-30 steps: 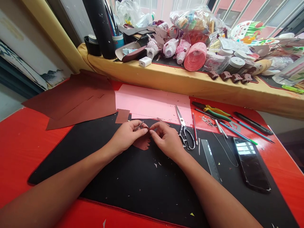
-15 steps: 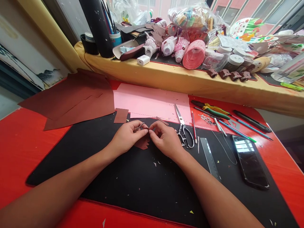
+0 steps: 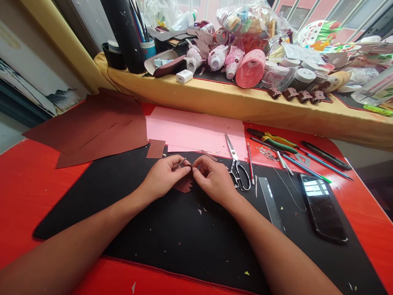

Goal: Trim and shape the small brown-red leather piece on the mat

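Note:
Over the black mat (image 3: 172,233) my two hands meet, fingertips nearly touching. My left hand (image 3: 162,175) is closed in a pinch on a small dark-brown paper piece (image 3: 183,186) with a scalloped edge. A thin grey stick (image 3: 180,163) also pokes out between its thumb and forefinger. My right hand (image 3: 214,179) pinches the same paper piece at its upper edge. The fingers hide most of that upper edge, which looks curled. Just right of my right hand lie metal scissors (image 3: 234,157), blades pointing away.
Brown sheets (image 3: 113,123), a small brown rectangle (image 3: 156,149) and pink paper (image 3: 196,129) lie behind the hands. To the right are a pencil (image 3: 251,164), ruler (image 3: 272,205), pliers (image 3: 279,143), metal rings (image 3: 267,154) and a phone (image 3: 324,209). A crowded ledge (image 3: 208,92) runs along the back.
The view has shifted very slightly. Both hands keep their pinch on the brown paper piece, with no other visible difference.

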Tool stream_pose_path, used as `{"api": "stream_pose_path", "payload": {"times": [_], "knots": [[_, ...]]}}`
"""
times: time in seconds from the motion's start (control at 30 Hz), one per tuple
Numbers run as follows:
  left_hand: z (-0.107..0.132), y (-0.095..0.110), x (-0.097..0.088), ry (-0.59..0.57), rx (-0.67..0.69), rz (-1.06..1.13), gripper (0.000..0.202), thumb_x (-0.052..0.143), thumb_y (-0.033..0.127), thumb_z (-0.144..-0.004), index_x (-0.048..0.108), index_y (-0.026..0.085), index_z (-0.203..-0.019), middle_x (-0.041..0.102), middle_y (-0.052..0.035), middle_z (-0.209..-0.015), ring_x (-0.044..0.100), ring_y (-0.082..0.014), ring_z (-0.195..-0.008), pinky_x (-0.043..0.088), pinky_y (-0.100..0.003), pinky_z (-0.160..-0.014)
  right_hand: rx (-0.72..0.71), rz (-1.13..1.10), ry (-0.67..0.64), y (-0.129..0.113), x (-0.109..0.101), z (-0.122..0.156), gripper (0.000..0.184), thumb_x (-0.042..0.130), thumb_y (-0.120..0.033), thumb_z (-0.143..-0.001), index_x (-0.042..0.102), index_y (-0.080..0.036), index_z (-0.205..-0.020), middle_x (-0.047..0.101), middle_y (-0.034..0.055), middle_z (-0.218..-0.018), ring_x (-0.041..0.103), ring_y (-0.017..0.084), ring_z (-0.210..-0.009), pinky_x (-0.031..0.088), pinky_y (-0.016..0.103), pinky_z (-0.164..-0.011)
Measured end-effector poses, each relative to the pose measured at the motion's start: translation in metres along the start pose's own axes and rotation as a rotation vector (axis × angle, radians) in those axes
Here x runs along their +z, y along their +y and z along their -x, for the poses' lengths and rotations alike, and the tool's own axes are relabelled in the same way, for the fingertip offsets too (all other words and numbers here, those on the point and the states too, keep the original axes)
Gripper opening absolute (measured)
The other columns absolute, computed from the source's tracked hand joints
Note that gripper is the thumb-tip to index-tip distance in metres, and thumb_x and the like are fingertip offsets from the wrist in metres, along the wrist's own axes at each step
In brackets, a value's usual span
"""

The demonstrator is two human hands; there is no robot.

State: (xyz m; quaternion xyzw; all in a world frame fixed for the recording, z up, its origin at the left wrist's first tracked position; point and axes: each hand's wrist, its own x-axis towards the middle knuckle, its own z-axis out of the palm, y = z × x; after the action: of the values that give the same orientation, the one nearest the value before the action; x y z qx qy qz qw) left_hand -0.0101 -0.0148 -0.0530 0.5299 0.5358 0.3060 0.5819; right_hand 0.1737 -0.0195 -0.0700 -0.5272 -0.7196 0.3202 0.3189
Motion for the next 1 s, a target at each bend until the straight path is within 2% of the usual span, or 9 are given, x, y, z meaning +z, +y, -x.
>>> {"api": "stream_pose_path", "payload": {"times": [0.33, 0.57, 0.7, 0.87, 1.0], "knots": [[0.000, 0.000, 0.000, 0.029, 0.025, -0.023, 0.028, 0.073, 0.047, -0.079, 0.065, 0.021, -0.087, 0.068, 0.0018, -0.069, 0.066, -0.0170, -0.060, 0.056, -0.028, -0.056, 0.005, -0.006, -0.001, -0.001, -0.001, 0.000, 0.005, 0.059, -0.024, -0.088, 0.065, -0.025, -0.088, 0.057, -0.0068, -0.059, 0.050, 0.013, -0.054, 0.033, 0.025, -0.055], [-0.003, -0.009, -0.004, -0.017, 0.012, 0.026, 0.032, 0.075, 0.050, -0.080, 0.064, 0.021, -0.092, 0.073, 0.0000, -0.078, 0.073, -0.0208, -0.070, 0.062, -0.033, -0.066, 0.007, 0.002, -0.001, -0.001, 0.000, 0.000, 0.005, 0.059, -0.025, -0.088, 0.065, -0.025, -0.088, 0.058, -0.0060, -0.060, 0.050, 0.014, -0.054, 0.034, 0.025, -0.056], [-0.003, -0.010, -0.005, -0.011, 0.022, 0.006, 0.031, 0.074, 0.049, -0.082, 0.064, 0.021, -0.091, 0.072, 0.0003, -0.076, 0.073, -0.0205, -0.069, 0.063, -0.034, -0.066, 0.004, -0.005, -0.004, -0.001, -0.001, 0.000, 0.005, 0.059, -0.025, -0.089, 0.064, -0.025, -0.088, 0.057, -0.0063, -0.059, 0.050, 0.014, -0.054, 0.033, 0.025, -0.056], [-0.003, -0.009, -0.001, -0.070, -0.052, 0.088, 0.034, 0.077, 0.050, -0.078, 0.066, 0.022, -0.095, 0.075, -0.0013, -0.079, 0.076, -0.0242, -0.071, 0.065, -0.038, -0.066, 0.016, -0.023, 0.007, -0.001, -0.001, 0.000, 0.005, 0.059, -0.024, -0.087, 0.064, -0.025, -0.088, 0.058, -0.0068, -0.060, 0.050, 0.013, -0.054, 0.034, 0.025, -0.056], [-0.004, -0.011, 0.000, -0.060, -0.049, 0.085, 0.032, 0.078, 0.051, -0.077, 0.066, 0.022, -0.085, 0.075, -0.0008, -0.075, 0.076, -0.0250, -0.070, 0.066, -0.039, -0.065, 0.010, -0.018, 0.000, -0.001, 0.000, 0.000, 0.005, 0.058, -0.026, -0.088, 0.063, -0.025, -0.088, 0.059, -0.0062, -0.061, 0.050, 0.014, -0.054, 0.035, 0.026, -0.056]]}}
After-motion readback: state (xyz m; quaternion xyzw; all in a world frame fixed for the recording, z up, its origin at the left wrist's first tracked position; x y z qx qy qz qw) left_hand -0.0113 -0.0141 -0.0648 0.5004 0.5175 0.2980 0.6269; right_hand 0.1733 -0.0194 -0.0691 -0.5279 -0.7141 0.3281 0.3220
